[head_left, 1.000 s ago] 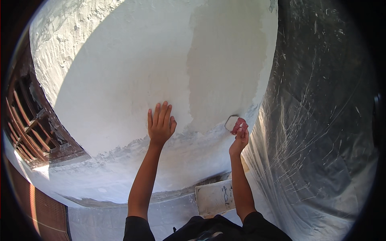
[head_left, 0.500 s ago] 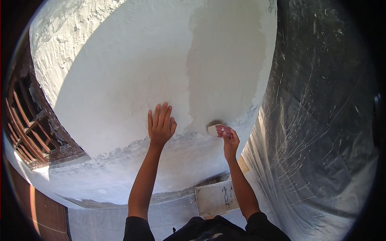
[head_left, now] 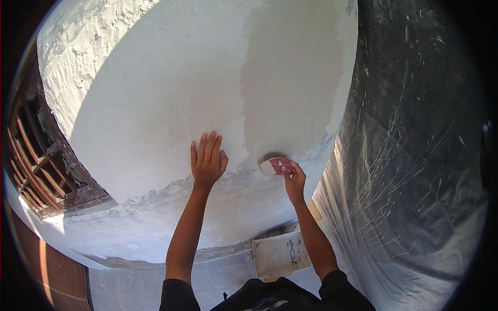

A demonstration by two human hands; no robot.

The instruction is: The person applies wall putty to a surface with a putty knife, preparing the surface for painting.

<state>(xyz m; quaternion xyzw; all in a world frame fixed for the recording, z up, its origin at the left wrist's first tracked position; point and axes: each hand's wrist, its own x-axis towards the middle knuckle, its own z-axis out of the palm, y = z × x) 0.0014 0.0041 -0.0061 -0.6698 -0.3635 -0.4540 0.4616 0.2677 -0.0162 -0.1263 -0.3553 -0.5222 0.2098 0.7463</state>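
My left hand [head_left: 207, 165] lies flat against the plastered wall [head_left: 161, 119], its fingers stretched upward and slightly apart, holding nothing. To its right, my right hand [head_left: 294, 179] pinches a small flat scraper [head_left: 279, 165], reddish with a pale, whitish left end. The scraper is at the wall surface, just below a darker, damp-looking strip of plaster [head_left: 290, 83]. A dark shadow rims its upper left edge. Whether the edge presses on the wall cannot be made out.
Rough sunlit plaster [head_left: 83, 67] covers the upper left, above a brown wooden window grille [head_left: 44, 155]. Stained plastic sheeting [head_left: 394, 207] hangs along the right. A whitish box-like block [head_left: 272, 256] with dark marks stands at the wall's foot, on a pale ground covering [head_left: 207, 274].
My right hand has moved a little left and up along the wall with the scraper, and more of its red face shows. My left hand has stayed in place.
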